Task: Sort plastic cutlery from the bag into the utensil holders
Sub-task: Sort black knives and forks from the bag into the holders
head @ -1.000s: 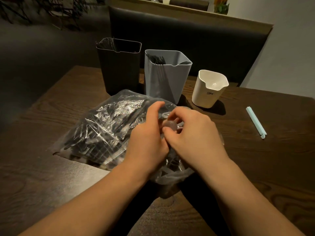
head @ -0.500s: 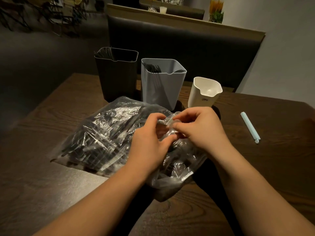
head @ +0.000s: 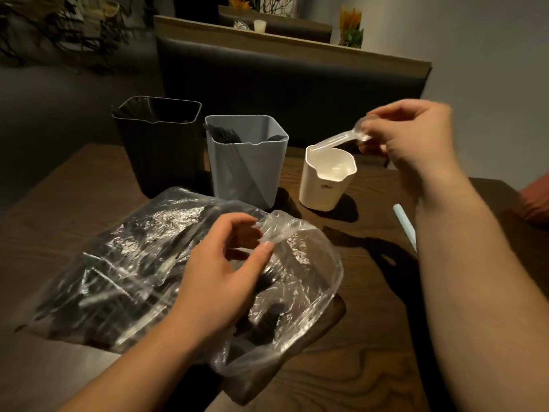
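**Clear spoon at the white holder's rim**

Clear spoon was in the air over the table's far right part. The right hand pinched its bowl between curled fingers, and the handle sloped down-left to the back rim of the white holder (touching or just above, can't tell). The left hand had thumb and forefinger pinched on the open lip of the clear bag. The bag lay flat toward the near left of the table with dark cutlery inside. The holders stood in a row along the far edge: black holder leftmost, grey holder in the middle with dark utensils in it, the white one rightmost. A pale blue stick lay near the right edge, partly behind the right forearm.
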`<state>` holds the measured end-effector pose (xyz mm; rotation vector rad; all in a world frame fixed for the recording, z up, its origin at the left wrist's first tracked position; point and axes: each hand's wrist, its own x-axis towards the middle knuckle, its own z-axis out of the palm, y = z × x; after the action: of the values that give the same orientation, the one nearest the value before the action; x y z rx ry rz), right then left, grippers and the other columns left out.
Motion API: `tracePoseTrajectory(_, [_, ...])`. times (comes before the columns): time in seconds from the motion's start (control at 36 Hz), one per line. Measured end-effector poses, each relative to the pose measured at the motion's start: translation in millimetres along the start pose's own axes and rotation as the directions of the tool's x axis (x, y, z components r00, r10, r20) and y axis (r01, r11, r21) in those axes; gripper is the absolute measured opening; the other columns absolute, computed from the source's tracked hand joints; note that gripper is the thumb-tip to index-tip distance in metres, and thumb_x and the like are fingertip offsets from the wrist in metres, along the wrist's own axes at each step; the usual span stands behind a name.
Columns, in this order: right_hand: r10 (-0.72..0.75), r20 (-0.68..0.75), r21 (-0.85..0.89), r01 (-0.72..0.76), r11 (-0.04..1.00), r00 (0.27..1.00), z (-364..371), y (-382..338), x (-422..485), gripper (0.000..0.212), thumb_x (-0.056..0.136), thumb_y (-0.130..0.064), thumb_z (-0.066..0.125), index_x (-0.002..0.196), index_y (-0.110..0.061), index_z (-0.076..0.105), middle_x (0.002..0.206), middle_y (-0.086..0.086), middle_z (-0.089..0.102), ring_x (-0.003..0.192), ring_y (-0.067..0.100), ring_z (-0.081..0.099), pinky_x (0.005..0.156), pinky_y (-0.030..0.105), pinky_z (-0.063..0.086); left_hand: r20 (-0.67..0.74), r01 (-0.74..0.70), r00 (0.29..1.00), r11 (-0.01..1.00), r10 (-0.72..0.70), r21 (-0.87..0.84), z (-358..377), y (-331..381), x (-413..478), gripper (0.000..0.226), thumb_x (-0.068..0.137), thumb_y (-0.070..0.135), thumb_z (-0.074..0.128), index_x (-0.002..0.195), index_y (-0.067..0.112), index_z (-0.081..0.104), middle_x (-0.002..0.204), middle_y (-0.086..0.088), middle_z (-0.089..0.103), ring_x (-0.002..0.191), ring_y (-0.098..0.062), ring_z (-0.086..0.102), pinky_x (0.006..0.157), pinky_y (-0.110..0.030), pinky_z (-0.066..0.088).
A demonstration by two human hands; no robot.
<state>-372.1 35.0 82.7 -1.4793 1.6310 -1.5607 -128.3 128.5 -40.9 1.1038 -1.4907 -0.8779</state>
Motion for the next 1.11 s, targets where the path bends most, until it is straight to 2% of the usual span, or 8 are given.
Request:
tracePoseTrajectory(0.25, [0.034, 0.01, -0.4, -0.027, 0.916, 0.999, 7, 28, 58, 0.007, 0.085, -0.015, 0.076, 0.081, -0.019, 0.075, 0.091, 0.003, 0.069, 0.088, 0.016, 0.067, 0.074, 0.034, 0.062, -0.06, -0.023, 0.998, 0.999, 0.025, 0.038, 2, -6, 0, 0.022, 0.087, 0.014, 0.072, 0.102, 0.029, 0.066, 0.094, 0.013, 0.071, 0.09, -0.01, 0.068, 0.078, -0.021, 0.054])
tracePoseTrajectory(0.36, [0.082, 0.032, -0.555, -0.051, 0.83, 0.996, 16, 30, 71, 0.006, 0.086, -0.02, 0.076, 0.086, -0.015, 0.073, 0.081, 0.0, 0.066, 0.074, 0.01, 0.063, 0.061, 0.025, 0.053, -0.057, -0.034, 0.998, 0.998, 0.037, 0.05, 4, -8, -1, 0.021, 0.087, 0.013, 0.072, 0.1, 0.029, 0.067, 0.091, 0.011, 0.071, 0.086, -0.011, 0.069, 0.077, -0.023, 0.054])
tracePoseTrajectory(0.47, [0.126, 0.058, -0.671, -0.055, 0.74, 0.99, 30, 31, 79, 0.013, 0.084, -0.021, 0.077, 0.09, -0.011, 0.071, 0.082, 0.005, 0.068, 0.072, 0.017, 0.068, 0.069, 0.035, 0.06, -0.045, -0.043, 0.998, 0.998, 0.045, 0.05, 4, -9, -3, 0.025, 0.087, 0.009, 0.073, 0.096, 0.031, 0.067, 0.089, 0.01, 0.071, 0.084, -0.013, 0.069, 0.075, -0.022, 0.054])
tracePoseTrajectory(0.58, [0.113, 0.088, -0.786, 0.0, 0.618, 0.99, 47, 32, 74, 0.016, 0.085, -0.022, 0.074, 0.095, -0.011, 0.066, 0.085, 0.006, 0.065, 0.071, 0.017, 0.061, 0.049, 0.026, 0.038, -0.064, -0.049, 0.997, 0.998, 0.052, 0.047, 2, -8, -4, 0.025, 0.086, 0.006, 0.073, 0.094, 0.029, 0.068, 0.087, 0.01, 0.071, 0.083, -0.013, 0.068, 0.074, -0.023, 0.054])
tracePoseTrajectory(0.72, [0.181, 0.13, -0.867, 0.023, 0.498, 0.975, 67, 37, 62, 0.019, 0.087, -0.016, 0.071, 0.101, -0.007, 0.062, 0.087, 0.009, 0.063, 0.073, 0.021, 0.062, 0.051, 0.028, 0.04, -0.071, -0.069, 0.995, 0.997, 0.072, 0.048, 1, -7, -4, 0.026, 0.087, 0.003, 0.073, 0.092, 0.028, 0.069, 0.086, 0.01, 0.07, 0.082, -0.013, 0.067, 0.074, -0.024, 0.054])
tracePoseTrajectory(0.83, [0.192, 0.15, -0.909, 0.059, 0.413, 0.97, 75, 44, 50, 0.036, 0.087, -0.012, 0.071, 0.121, -0.004, 0.06, 0.093, 0.011, 0.054, 0.092, 0.03, 0.061, 0.07, 0.036, 0.048, -0.073, -0.086, 0.993, 0.994, 0.091, 0.062, -2, -7, -5, 0.024, 0.087, 0.003, 0.073, 0.091, 0.026, 0.069, 0.086, 0.009, 0.07, 0.083, -0.014, 0.068, 0.074, -0.024, 0.054])
tracePoseTrajectory(0.97, [0.181, 0.164, -0.932, 0.092, 0.351, 0.97, 75, 43, 44, 0.039, 0.085, -0.012, 0.073, 0.122, -0.004, 0.061, 0.094, 0.013, 0.053, 0.1, 0.035, 0.062, 0.078, 0.041, 0.05, -0.076, -0.088, 0.993, 0.996, 0.089, 0.022, -12, -5, -4, 0.016, 0.087, 0.015, 0.073, 0.093, 0.029, 0.069, 0.089, 0.009, 0.07, 0.086, -0.014, 0.068, 0.077, -0.028, 0.055])
tracePoseTrajectory(1.11, [0.18, 0.172, -0.923, 0.094, 0.372, 0.969, 71, 38, 41, 0.036, 0.087, -0.016, 0.072, 0.12, -0.004, 0.061, 0.096, 0.012, 0.057, 0.09, 0.029, 0.058, 0.075, 0.037, 0.05, 0.166, -0.203, 0.969, 0.971, 0.181, 0.125, -31, 1, -4, 0.02, 0.084, 0.016, 0.069, 0.097, 0.031, 0.069, 0.094, 0.009, 0.071, 0.096, -0.017, 0.068, 0.085, -0.038, 0.053])
